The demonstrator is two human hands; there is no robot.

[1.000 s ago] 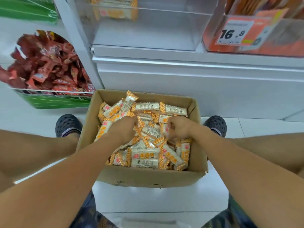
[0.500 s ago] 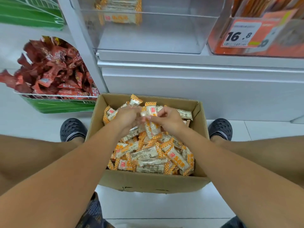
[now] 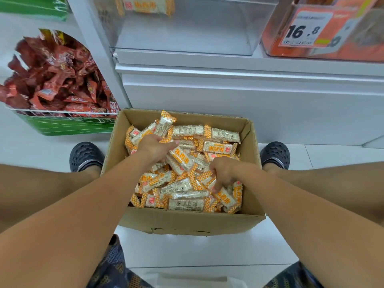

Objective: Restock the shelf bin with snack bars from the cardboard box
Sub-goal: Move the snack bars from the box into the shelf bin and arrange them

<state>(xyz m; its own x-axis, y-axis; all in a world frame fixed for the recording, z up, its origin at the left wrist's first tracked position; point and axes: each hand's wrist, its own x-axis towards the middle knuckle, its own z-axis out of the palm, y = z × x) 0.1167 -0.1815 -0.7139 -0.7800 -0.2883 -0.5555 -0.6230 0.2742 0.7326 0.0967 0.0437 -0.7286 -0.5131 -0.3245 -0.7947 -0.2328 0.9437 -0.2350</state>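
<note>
At frame centre, an open brown cardboard box (image 3: 182, 222) full of orange-and-white wrapped snack bars (image 3: 188, 187) is seen on the floor. Several bars are gripped by the left hand (image 3: 154, 149); others are grasped with curled fingers by the right hand (image 3: 223, 173). A clear plastic shelf bin (image 3: 182, 28) sits at upper centre.

A cardboard box (image 3: 182, 223) heaped with orange-and-white snack bars (image 3: 185, 190) is seen on the floor. Several bars are gripped by the left hand (image 3: 154, 149); one bar is pinched under the right hand's (image 3: 223, 173) fingers (image 3: 216, 189). Above the fingers, a clear shelf bin (image 3: 182, 26) is seen.
</note>
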